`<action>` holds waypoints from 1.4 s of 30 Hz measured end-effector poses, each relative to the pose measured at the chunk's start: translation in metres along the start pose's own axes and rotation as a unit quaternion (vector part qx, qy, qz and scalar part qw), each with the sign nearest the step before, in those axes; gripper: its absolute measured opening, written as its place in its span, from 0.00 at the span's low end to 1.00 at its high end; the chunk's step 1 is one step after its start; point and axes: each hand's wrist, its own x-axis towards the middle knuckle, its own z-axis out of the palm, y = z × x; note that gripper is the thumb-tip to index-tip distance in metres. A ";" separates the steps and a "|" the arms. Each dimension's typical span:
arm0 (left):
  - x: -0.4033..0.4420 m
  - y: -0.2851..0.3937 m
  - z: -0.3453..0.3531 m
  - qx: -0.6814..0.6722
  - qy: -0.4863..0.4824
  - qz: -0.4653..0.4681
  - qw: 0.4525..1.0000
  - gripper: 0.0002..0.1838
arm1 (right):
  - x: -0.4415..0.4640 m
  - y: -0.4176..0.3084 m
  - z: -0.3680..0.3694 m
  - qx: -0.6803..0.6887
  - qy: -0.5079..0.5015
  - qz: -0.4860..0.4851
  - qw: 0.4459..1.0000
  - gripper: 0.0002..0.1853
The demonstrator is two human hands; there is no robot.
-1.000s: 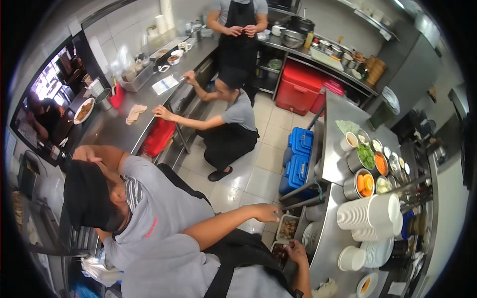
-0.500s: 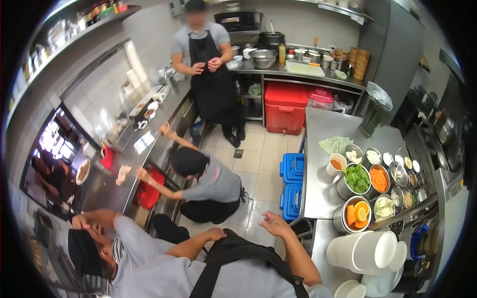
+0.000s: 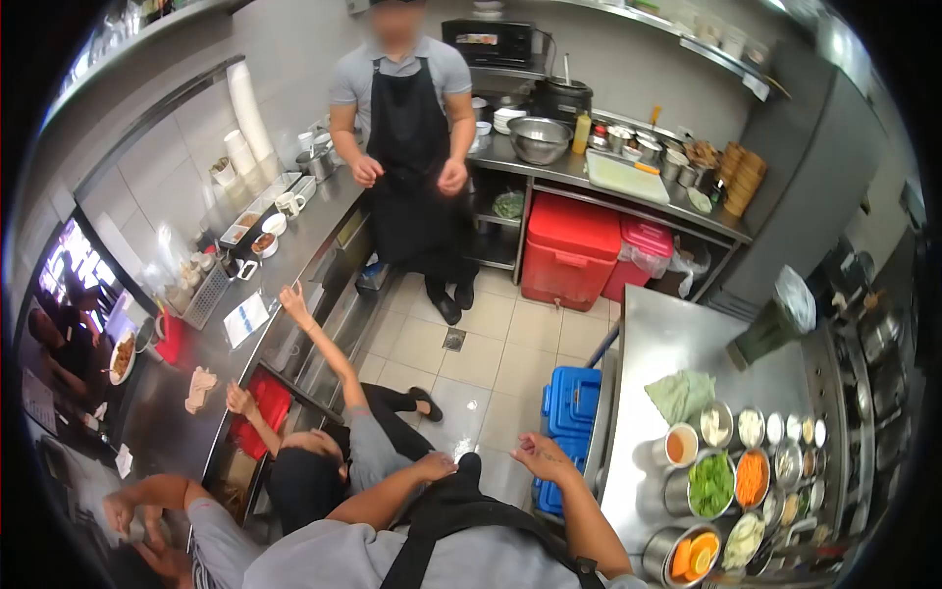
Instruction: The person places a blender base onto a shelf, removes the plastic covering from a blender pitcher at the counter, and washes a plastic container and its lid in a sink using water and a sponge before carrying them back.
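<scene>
My left hand (image 3: 438, 467) is at the front of my black apron (image 3: 481, 515), its fingers curled closed. Whatever it may hold is hidden. Held out in front of me to the right is my right hand (image 3: 546, 458), with fingers loosely bent and apart and nothing in them. It is nearest to the blue crates (image 3: 572, 398) beside the steel table. Neither hand touches the food containers on that table.
A crouching co-worker (image 3: 368, 442) reaches to the left counter (image 3: 175, 388); another person (image 3: 221, 540) is at lower left. A standing co-worker (image 3: 404, 118) faces me by the back counter. Right, the steel table (image 3: 643, 363) bears leafy greens (image 3: 710, 486), shredded carrot (image 3: 752, 481) and orange slices (image 3: 695, 557).
My view has shifted, with the table now lower right. The crouching co-worker has leaned back and lifted an arm. The standing co-worker's hands have parted and lowered. My hands keep nearly the same pose.
</scene>
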 end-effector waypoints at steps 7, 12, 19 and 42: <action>0.093 0.009 -0.114 -0.108 0.037 0.010 0.993 0.28 | 0.074 0.016 -0.045 -0.091 -0.006 0.086 0.992 0.31; 0.120 0.008 -0.165 -0.022 0.081 -0.061 0.995 0.27 | 0.113 0.018 -0.047 -0.114 -0.071 0.125 0.983 0.32; 0.174 0.045 -0.208 -0.104 0.009 -0.075 0.992 0.26 | 0.184 0.017 -0.065 -0.092 -0.080 0.117 0.986 0.32; 0.528 0.399 -0.506 -0.486 0.079 -0.004 0.871 0.43 | 0.507 0.079 -0.332 -0.018 0.051 0.046 0.997 0.28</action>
